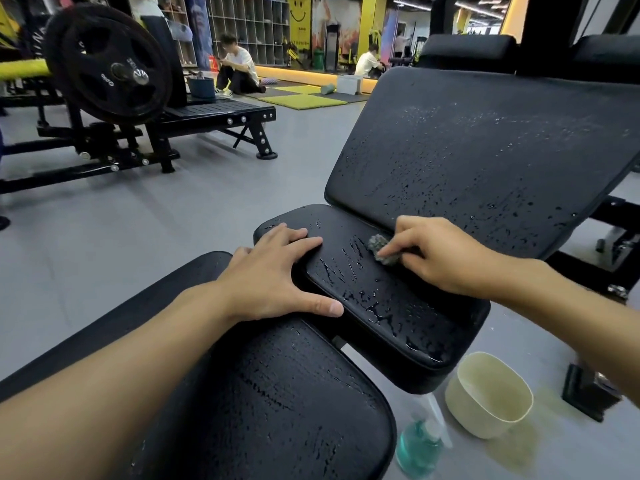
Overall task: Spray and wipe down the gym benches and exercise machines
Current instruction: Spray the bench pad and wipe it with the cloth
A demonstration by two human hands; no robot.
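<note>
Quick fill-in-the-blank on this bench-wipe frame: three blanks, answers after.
1. The right hand pinches the rag; the left hand holds ____.
2. The spray bottle stands on the ____, beside the cream bowl.
3. The bench pads are ____ with droplets, not dry.
Missing: nothing; floor; wet.

The left hand (273, 271) lies flat on the left edge of the wet black padded bench surface (398, 317); the right hand (446, 254) pinches a small crumpled grey cloth (380, 247) against it, just beside the droplet-speckled tilted black backrest pad (502, 143).
</note>
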